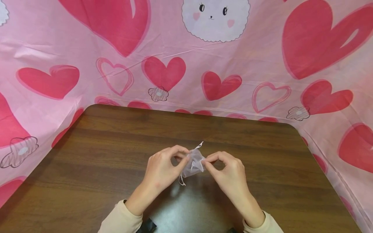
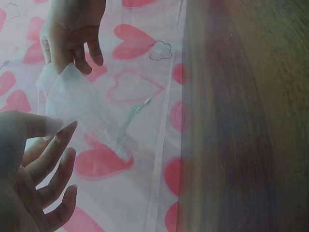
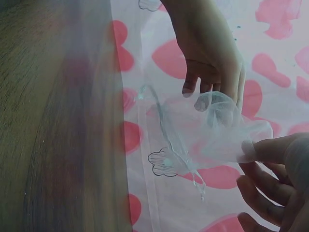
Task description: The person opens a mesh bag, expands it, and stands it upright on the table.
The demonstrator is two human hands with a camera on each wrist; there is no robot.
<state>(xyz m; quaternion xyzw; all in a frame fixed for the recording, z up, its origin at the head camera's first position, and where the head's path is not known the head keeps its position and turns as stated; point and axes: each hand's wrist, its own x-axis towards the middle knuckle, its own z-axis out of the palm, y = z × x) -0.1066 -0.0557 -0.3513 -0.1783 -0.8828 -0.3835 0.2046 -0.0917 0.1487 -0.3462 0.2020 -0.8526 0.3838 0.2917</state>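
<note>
A small sheer white drawstring pouch (image 1: 194,165) is held between my two hands above the table. My left hand (image 1: 164,165) pinches its left side between thumb and forefinger. At the opposite side, my right hand (image 1: 228,170) pinches the fabric with thumb and fingertips. White cords stick out at two ends of the pouch, one upward and one downward in the head view. From the left wrist, the sheer pouch (image 2: 72,94) spreads between both hands. The right wrist view shows the see-through pouch (image 3: 193,137) with its cord running along one edge. I see nothing inside it.
A dark brown wooden table (image 1: 116,142) lies below the hands. Pink cloth (image 1: 192,51) printed with hearts hangs behind the table and along its sides. Dark objects, partly visible, sit by the sleeves at the bottom edge.
</note>
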